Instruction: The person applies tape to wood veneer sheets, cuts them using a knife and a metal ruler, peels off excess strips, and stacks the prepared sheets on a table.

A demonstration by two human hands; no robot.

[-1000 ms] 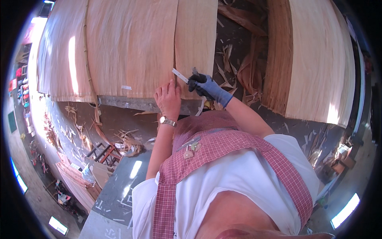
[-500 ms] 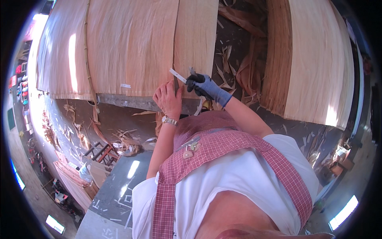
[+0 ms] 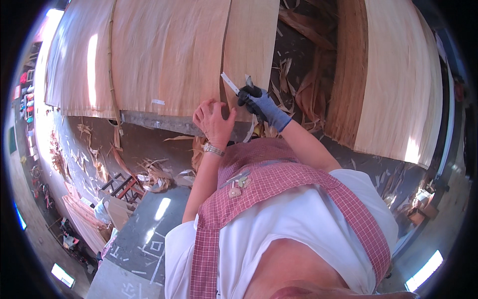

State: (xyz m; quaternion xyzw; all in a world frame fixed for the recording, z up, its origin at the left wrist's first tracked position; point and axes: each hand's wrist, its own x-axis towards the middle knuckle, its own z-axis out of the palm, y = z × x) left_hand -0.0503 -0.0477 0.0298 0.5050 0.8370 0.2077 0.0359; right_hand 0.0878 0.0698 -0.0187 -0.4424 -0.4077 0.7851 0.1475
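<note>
Pale wood sheets (image 3: pixel 169 60) are filling the head view's upper left. Near centre, the gloved right hand (image 3: pixel 265 104) is gripping a white strip (image 3: pixel 230 83), seemingly leaving its far end free; the bare left hand (image 3: pixel 215 123) is curving loosely, fingers apart, at the sheets' edge, holding nothing visible. A bamboo stick (image 3: pixel 110 57) is crossing the sheets; rightward, curled scraps (image 3: pixel 312 92) are cluttering the gap.

Head-worn fisheye view, facing downward, near

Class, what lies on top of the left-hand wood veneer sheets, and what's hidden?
A thin bamboo pole and a small white strip lie on the wood veneer sheets, covering the surface beneath. The bare left hand hides part of the front edge.
</note>
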